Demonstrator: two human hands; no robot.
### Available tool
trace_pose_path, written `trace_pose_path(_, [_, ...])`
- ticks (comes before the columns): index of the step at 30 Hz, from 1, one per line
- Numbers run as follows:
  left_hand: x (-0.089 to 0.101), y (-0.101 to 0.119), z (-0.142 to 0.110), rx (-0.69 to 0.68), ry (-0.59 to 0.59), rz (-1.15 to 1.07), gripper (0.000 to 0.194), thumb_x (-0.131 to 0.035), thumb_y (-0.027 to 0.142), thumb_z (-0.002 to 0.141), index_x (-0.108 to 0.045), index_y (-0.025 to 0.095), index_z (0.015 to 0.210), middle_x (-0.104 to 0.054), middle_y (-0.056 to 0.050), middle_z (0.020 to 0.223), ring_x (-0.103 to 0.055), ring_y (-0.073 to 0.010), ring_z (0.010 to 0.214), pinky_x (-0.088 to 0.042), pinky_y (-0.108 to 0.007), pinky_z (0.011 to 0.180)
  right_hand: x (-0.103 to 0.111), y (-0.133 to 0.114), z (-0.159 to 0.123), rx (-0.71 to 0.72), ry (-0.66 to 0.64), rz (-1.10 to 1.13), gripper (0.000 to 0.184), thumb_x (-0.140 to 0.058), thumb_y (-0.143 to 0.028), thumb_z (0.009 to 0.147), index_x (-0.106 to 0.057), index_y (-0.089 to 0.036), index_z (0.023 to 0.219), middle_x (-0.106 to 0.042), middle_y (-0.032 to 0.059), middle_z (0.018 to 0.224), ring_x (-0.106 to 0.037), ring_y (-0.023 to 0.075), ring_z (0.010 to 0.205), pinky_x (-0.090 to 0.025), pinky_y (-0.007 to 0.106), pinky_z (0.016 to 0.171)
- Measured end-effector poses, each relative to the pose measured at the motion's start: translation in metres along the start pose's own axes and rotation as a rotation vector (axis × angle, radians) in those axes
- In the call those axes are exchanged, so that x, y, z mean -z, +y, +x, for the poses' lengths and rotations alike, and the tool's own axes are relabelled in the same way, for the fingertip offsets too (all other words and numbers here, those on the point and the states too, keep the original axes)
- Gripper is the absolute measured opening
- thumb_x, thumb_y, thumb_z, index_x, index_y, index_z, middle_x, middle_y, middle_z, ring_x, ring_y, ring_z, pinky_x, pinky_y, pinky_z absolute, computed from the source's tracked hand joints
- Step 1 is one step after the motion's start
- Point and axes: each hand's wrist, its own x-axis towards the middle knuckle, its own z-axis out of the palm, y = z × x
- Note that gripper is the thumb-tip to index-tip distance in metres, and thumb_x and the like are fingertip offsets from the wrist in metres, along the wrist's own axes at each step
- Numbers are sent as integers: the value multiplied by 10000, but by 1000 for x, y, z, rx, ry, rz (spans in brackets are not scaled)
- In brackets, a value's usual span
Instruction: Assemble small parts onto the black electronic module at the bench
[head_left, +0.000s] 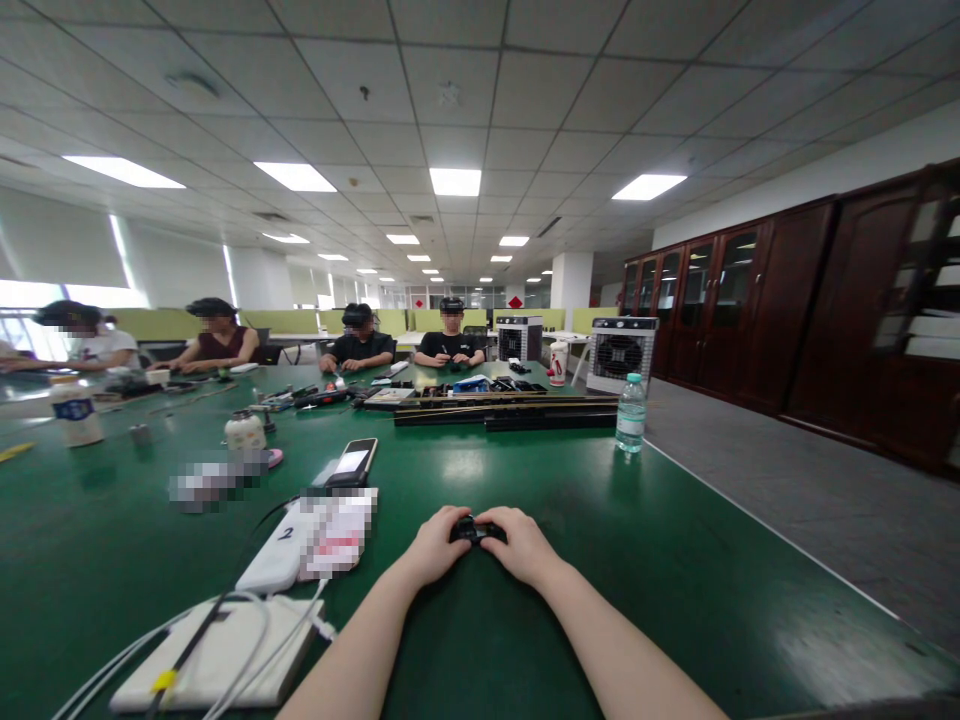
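As co-workers in headsets point(450, 306) sit along the far edge, a person works bare-handed at the near end of a green table point(697, 590), both forearms resting toward its surface. The left hand point(435, 545) and right hand point(523, 545) grasp a small black object point(472, 531) from opposite sides, fingers curled around its ends and thumbs turned inward, between the items on the left and the table's right edge. From where I stand, the handling looks to be under way: the piece is in the grip of both hands, not yet put down. Whether it is whole or in parts is hidden by the fingers, so how much is finished, and how much remains, I cannot tell. Toward the far edge, long black bars point(551, 420) lie near a water bottle point(631, 414), well apart from the hands.
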Motion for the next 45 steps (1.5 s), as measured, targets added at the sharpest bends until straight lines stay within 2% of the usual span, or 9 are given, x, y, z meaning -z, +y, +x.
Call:
trace_pose_path(6, [1, 1, 0, 11, -14, -5, 474, -585, 169, 691, -546, 158, 1162, -583, -91, 1175, -537, -213, 1104, -388, -303, 980, -2, 2, 1, -38, 18, 39, 206, -621, -222, 706, -665, -256, 904, -667, 1, 991, -565, 198, 958, -406, 330, 880])
trace_pose_path(11, [1, 1, 1, 10, -14, -7, 464, -579, 184, 699, -548, 156, 1161, -593, -93, 1165, -543, -217, 1096, -395, -309, 972, -4, 5, 2, -59, 24, 61, 202, -637, -217, 684, -669, -260, 879, -668, -2, 976, -570, 201, 948, -406, 335, 876])
trace_pose_path(18, [0, -1, 1, 12, -16, -5, 439, -570, 206, 714, -552, 179, 1152, -605, -81, 1155, -551, -216, 1083, -404, -313, 962, -1, 9, 3, -43, 25, 152, 286, -618, -175, 655, -651, -241, 931, -664, 12, 977, -581, 198, 952, -421, 334, 885])
trace_pose_path(25, [-2, -3, 1, 35, 5, -21, 509, -593, 209, 683, -521, 159, 1185, -592, -102, 1187, -546, -231, 1100, -397, -334, 975, 3, 11, 3, -71, 19, 264, 324, -594, -145, 643, -625, -215, 959, -674, 20, 956, -610, 187, 922, -447, 323, 875])
trace_pose_path(45, [3, 5, -2, 15, -13, 5, 412, -551, 197, 731, -551, 177, 1142, -593, -86, 1164, -545, -213, 1084, -401, -311, 967, 3, 12, 2, -111, 3, 245, 343, -619, -189, 646, -618, -213, 988, -674, 30, 955, -615, 193, 924, -458, 331, 866])
